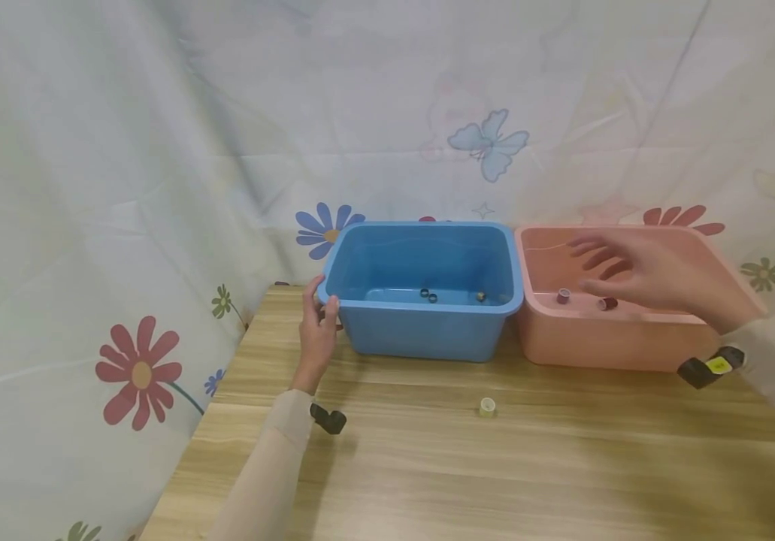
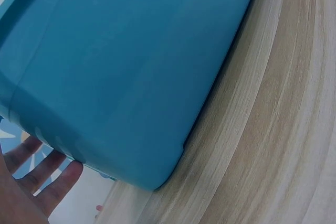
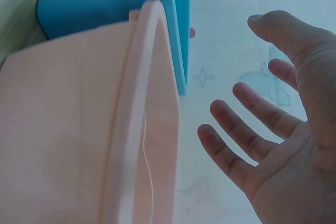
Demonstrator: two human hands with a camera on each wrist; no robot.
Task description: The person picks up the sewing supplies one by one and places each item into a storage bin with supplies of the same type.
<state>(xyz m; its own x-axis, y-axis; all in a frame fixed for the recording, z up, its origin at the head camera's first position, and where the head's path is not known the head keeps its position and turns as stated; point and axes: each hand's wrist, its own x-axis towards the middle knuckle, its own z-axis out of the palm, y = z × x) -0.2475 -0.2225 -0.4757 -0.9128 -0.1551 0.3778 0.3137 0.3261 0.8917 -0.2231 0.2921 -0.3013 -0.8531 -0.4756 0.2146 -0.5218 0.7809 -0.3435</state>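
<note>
My left hand [image 1: 317, 330] holds the front left corner of a blue plastic bin [image 1: 428, 330], thumb up at the rim and fingers along the side wall. In the left wrist view, the fingers [image 2: 59, 184] lie against the bin's outer side below the rim. Two dark rings [image 1: 428, 295] and a small brownish piece [image 1: 481, 297] lie inside it. My right hand [image 1: 644, 270] hovers over a pink bin [image 1: 597, 346], fingers spread and holding nothing in the right wrist view. Two small dark reddish cylinders [image 1: 564, 296] show inside the pink bin.
A small pale yellow-green hollow cylinder [image 1: 487, 407] stands on the wooden table [image 1: 414, 466] in front of the bins. The two bins stand side by side against a patterned curtain [image 1: 387, 113], which also hangs along the table's left edge.
</note>
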